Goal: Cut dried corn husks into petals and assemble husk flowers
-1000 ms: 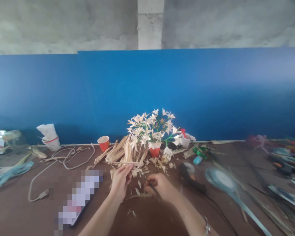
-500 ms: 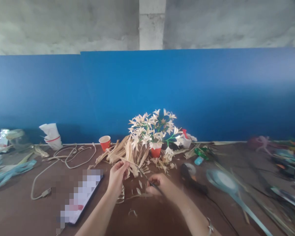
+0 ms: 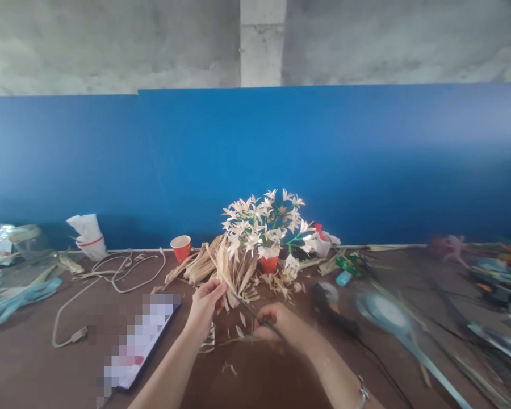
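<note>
My left hand [image 3: 204,307] pinches a long pale dried-leaf strip [image 3: 219,267] that slants up and back from my fingers. My right hand [image 3: 279,321] is closed round dark scissors [image 3: 255,316] whose blades point toward the strip near my left fingers. Small cut leaf scraps [image 3: 238,332] lie on the brown table [image 3: 255,375] between and under my hands. Just behind them lies a heap of dried leaf strips [image 3: 208,264] and a bunch of cream paper-like flowers [image 3: 266,221] standing in a red cup [image 3: 268,263].
A phone-like flat object [image 3: 136,341] lies left of my left arm. A white cable [image 3: 111,272], a red cup [image 3: 181,247] and stacked white cups [image 3: 87,233] are farther left. A dark glue gun [image 3: 330,312], ribbon reels [image 3: 383,309] and blurred clutter fill the right. A blue wall panel [image 3: 323,159] backs the table.
The strip in my left hand has swung from lying level to slanting upward. My left hand shifted slightly left, and the scissors in my right hand moved in toward the strip.
</note>
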The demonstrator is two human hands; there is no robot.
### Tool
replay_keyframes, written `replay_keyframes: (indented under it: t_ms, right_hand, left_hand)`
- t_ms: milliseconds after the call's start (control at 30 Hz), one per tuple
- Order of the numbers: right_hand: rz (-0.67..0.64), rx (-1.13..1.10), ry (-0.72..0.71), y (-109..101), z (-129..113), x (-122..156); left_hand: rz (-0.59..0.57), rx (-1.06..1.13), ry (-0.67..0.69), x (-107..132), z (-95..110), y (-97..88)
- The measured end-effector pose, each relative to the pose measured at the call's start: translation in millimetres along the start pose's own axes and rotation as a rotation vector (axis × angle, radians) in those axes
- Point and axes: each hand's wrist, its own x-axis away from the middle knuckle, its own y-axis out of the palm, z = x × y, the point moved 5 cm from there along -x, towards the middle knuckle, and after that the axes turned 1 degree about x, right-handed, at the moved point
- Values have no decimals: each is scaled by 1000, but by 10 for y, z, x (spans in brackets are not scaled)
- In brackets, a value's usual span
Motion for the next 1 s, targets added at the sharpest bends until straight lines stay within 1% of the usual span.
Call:
replay_keyframes:
  t_ms: [133, 367, 600, 767, 900, 1000]
  right_hand:
    - [-16, -15, 5, 10, 17, -11]
    - [-5, -31, 15, 18, -41, 11]
    - [1, -39, 28, 56, -41, -6]
    - [25, -50, 1, 93, -52, -33]
    - [56, -56, -37, 112, -46, -70]
    - [67, -78, -50, 142, -4, -124]
  left_hand:
    - [-33, 11, -52, 2, -37, 28]
    - [-28, 20, -106, 6, -68, 21]
    - [-36, 35, -165, 6, -110, -7]
    - [-67, 37, -163, 22, -88, 2]
    - [-125, -11, -153, 28, -75, 27]
    - [-117, -5, -144, 32, -74, 30]
